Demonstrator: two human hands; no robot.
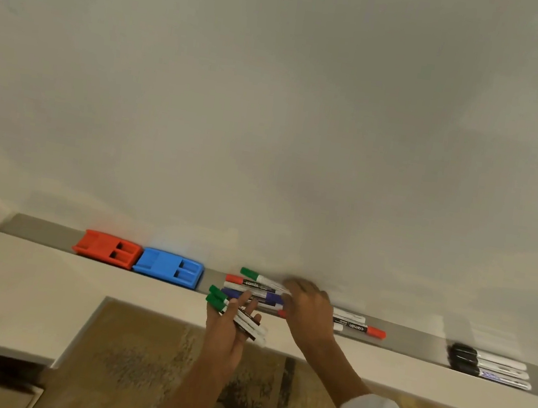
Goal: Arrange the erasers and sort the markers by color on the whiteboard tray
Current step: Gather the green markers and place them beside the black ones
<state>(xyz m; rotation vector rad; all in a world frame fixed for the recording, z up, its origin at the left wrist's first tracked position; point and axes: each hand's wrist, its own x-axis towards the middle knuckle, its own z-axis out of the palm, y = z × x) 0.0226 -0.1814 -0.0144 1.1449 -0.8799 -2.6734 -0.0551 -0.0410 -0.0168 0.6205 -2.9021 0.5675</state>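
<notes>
Your left hand is closed on two green markers; your right hand lies fingers-down on the mixed marker pile mid tray, grip unclear. Red eraser touches blue eraser at left; black markers lie grouped far right.

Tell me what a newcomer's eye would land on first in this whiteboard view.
Most striking are the red eraser and blue eraser, side by side at the tray's left end. Mid-tray, the left hand holds two green-capped markers, while the right hand reaches into a mixed marker pile. Three black markers lie grouped far right.
</notes>
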